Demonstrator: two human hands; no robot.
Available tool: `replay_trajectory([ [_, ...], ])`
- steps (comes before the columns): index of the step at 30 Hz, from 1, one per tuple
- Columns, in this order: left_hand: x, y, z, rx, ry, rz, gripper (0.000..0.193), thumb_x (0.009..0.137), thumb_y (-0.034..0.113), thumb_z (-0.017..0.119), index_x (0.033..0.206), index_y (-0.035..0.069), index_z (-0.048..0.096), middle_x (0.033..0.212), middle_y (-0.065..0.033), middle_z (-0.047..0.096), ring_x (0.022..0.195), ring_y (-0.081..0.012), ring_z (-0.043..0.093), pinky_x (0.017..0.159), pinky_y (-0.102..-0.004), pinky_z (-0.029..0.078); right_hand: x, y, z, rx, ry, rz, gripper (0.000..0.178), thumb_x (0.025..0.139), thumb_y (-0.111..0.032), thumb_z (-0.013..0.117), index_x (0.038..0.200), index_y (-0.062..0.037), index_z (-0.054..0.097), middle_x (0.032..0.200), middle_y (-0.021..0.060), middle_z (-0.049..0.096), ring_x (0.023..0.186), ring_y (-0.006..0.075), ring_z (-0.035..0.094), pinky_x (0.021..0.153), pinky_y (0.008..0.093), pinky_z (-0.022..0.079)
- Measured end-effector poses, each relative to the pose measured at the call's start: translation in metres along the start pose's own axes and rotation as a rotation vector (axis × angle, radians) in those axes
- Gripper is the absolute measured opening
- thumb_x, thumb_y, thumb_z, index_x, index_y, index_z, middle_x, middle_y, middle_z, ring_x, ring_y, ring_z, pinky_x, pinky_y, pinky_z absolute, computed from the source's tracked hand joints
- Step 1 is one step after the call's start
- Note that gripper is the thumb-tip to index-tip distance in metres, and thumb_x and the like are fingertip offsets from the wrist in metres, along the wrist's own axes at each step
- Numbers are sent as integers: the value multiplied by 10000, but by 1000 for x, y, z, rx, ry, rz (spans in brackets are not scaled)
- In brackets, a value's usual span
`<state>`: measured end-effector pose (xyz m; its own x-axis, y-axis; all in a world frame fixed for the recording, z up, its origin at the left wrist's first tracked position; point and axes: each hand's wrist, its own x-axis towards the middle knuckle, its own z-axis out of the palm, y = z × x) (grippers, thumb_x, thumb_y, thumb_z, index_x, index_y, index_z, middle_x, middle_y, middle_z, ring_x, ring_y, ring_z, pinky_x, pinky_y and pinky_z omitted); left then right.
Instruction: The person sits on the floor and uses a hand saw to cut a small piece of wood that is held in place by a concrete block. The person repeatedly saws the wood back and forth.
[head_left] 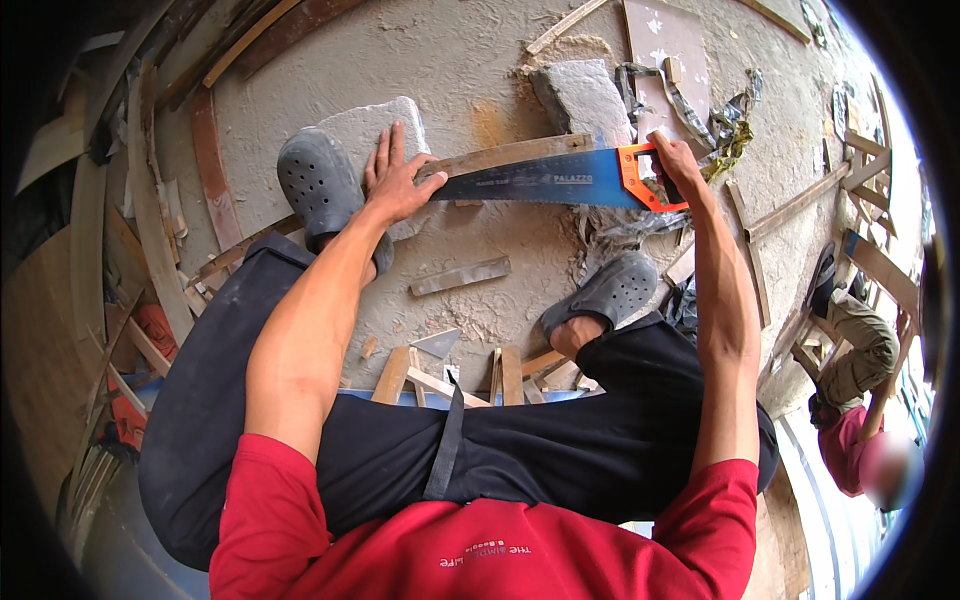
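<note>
My right hand (pixel 672 165) is wrapped round the orange handle (pixel 632 180) of a handsaw with a blue and black blade (pixel 550 182). The blade lies along the near side of a wooden strip (pixel 510 154), its toothed edge toward me and its tip close to my left thumb. My left hand (pixel 398 185) grips the strip's left end between thumb and forefinger, with its other fingers stretched over a pale stone block (pixel 345 125). A second rough block (pixel 590 95) sits by the strip's right end.
My grey clogs (pixel 318 180) flank the work. A short wood offcut (pixel 460 276) and a triangular grey piece (pixel 437 343) lie nearer me. Boards (pixel 160 210) crowd the left side. A crumpled plastic strip (pixel 735 120) lies far right. Another person (pixel 855 380) is at the right edge.
</note>
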<state>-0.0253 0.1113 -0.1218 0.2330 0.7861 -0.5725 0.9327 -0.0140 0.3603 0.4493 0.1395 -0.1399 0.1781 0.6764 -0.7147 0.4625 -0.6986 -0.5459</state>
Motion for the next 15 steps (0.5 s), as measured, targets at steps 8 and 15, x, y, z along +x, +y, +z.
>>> replay_trajectory([
  [8,-2,-3,1,25,-5,7,568,855,610,576,1274,228,606,1620,-154,-69,1488,-324,-113,1176,-480,-2,-5,4,6,26,-20,-28,481,881,-461,542,636,-47,553,538,39,528,443,147,528,444,302,433],
  [15,-1,-3,1,18,5,3,588,840,618,588,1275,223,604,1620,-153,-69,1488,-321,-119,1175,-487,0,-5,18,8,44,-20,-25,481,882,-464,546,669,-33,570,548,52,535,437,164,530,447,317,423],
])
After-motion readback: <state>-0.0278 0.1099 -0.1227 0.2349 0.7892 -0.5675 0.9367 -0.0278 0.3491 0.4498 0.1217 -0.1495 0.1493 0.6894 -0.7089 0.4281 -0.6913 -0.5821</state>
